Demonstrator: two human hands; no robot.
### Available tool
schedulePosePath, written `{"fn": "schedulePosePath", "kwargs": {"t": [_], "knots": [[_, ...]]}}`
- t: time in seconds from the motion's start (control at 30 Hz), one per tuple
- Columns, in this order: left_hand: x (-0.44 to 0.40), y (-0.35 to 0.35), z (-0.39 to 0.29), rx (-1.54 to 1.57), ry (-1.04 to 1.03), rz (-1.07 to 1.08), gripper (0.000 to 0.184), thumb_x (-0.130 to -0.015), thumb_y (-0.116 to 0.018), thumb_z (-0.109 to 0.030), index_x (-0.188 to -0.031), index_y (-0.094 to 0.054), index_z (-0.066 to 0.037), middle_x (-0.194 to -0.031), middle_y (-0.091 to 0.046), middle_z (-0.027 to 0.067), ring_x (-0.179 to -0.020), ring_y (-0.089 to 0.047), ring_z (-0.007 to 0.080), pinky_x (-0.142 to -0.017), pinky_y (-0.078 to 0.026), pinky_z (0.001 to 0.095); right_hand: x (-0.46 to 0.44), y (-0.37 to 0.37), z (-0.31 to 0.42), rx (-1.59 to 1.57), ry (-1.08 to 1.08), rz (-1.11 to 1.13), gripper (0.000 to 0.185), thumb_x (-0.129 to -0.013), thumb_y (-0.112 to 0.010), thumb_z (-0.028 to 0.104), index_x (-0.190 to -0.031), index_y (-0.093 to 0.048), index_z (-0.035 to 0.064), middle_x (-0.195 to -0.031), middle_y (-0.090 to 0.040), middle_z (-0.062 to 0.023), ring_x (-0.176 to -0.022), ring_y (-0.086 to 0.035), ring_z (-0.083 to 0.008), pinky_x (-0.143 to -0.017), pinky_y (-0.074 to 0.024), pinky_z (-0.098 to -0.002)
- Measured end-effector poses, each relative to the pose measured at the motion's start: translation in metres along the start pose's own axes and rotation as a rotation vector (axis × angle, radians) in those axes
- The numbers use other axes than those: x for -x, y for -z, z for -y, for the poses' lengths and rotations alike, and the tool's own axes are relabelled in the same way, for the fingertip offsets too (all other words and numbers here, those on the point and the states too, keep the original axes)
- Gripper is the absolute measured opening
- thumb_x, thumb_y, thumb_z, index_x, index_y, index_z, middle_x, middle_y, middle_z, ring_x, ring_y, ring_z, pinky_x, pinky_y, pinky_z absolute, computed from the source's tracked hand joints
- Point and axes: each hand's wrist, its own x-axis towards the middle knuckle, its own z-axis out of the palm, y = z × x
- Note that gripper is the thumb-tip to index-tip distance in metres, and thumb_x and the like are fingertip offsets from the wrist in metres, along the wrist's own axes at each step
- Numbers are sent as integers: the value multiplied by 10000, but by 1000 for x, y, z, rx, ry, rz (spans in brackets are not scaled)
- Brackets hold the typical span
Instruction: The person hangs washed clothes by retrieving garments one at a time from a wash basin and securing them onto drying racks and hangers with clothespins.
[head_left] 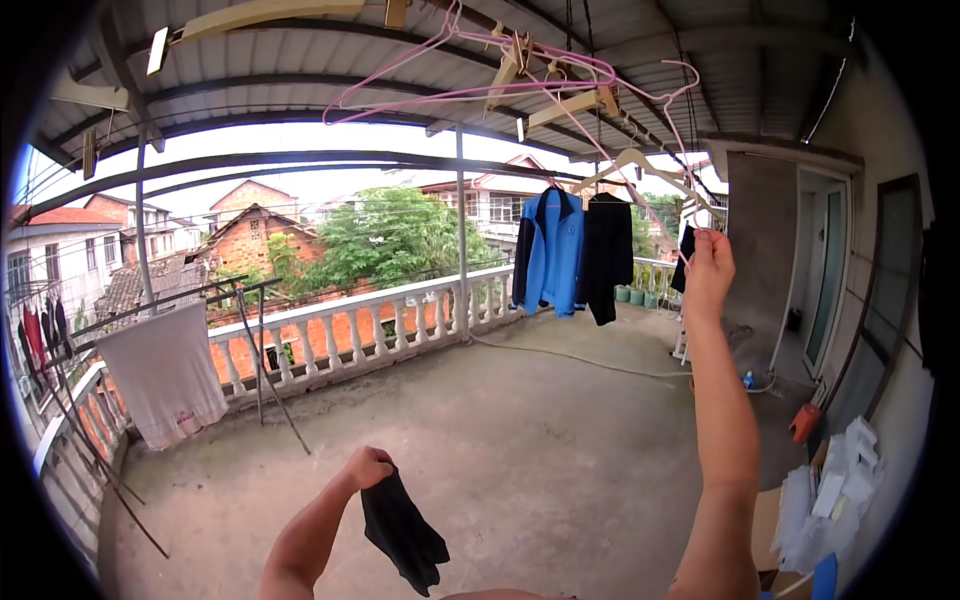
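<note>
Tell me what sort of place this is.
Probably a covered terrace or balcony of a home, used for drying laundry. A white balustrade edges the concrete floor, a metal roof spans overhead, and a blue jacket hangs beneath it.

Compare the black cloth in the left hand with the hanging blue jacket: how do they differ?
Colour: the black cloth looks plain black, while the blue jacket is bright blue with dark sleeves.
Support: the black cloth dangles from the left hand; the blue jacket hangs farther off, touched by neither hand.
Shape: the black cloth is gathered at its top, the blue jacket more spread out.
Both hang clear of the floor.
</note>
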Motion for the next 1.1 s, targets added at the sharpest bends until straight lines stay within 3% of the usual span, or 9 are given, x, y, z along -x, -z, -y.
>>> {"fn": "schedulePosePath", "kwargs": {"t": [0.27,0.33,0.53,0.63,0.7,0.77,0.87,1.0,1.1], "knots": [[-1,-9,14,42,-2,-1,256,-644,-579,-195,-824,-691,-50,-762,-665,138,-738,-636,235,-694,-496,337,0,-22,29,-153,52,50,148,-910,-502,146,-863,-556,17,-640,-473,32,-529,-355,-25,-459,-286,-197],[0,-6,10,74,-3,1,253,-649,-577,-191,-825,-688,-46,-766,-665,139,-739,-636,235,-693,-495,337,1,-28,39,-270,-79,50,135,-904,-511,144,-855,-558,27,-615,-453,38,-503,-348,-28,-434,-269,-203],[-22,37,-43,86,-224,-143,225,-677,-547,-124,-848,-668,-40,-740,-646,152,-716,-628,232,-674,-486,329,2,-36,51,-221,-60,42,131,-900,-522,141,-868,-559,20,-687,-506,17,-546,-404,-35,-475,-336,-202],[-20,91,-135,-39,-413,-423,290,-676,-500,-65,-927,-642,-38,-658,-593,185,-634,-609,291,-616,-473,361,-3,-40,41,-177,200,23,135,-918,-512,159,-840,-539,51,-620,-409,55,-489,-321,-18,-421,-239,-195],[-39,125,-186,-53,-526,-574,309,-686,-502,-52,-973,-614,-28,-619,-561,149,-572,-564,253,-564,-442,368,-3,-37,44,-151,196,13,137,-920,-513,157,-861,-545,38,-646,-428,54,-538,-327,-17,-467,-259,-188],[-40,162,-250,-135,-751,-799,364,-693,-510,-57,-1049,-590,-56,-606,-541,163,-565,-538,317,-553,-422,412,-3,-34,46,-25,257,28,128,-907,-518,124,-895,-547,0,-776,-535,6,-700,-459,-57,-643,-390,-204],[-53,208,-327,-236,-862,-1007,460,-707,-516,-67,-1167,-516,-84,-628,-559,189,-609,-565,367,-588,-435,454,12,-35,76,27,351,56,128,-906,-520,124,-892,-546,-1,-761,-519,10,-685,-437,-54,-632,-377,-197],[-49,230,-415,-352,-803,-1094,518,-744,-498,-129,-1258,-436,-111,-855,-621,239,-786,-591,410,-735,-464,482,14,-39,80,-41,393,107,119,-908,-519,121,-902,-546,5,-782,-522,3,-696,-436,-55,-630,-376,-196],[-54,230,-455,-453,-842,-1111,470,-755,-494,-114,-1221,-447,-76,-868,-639,205,-833,-613,370,-733,-480,465,12,-39,77,-57,388,143,118,-907,-523,121,-910,-547,6,-806,-533,-4,-709,-445,-56,-629,-375,-198]]}}
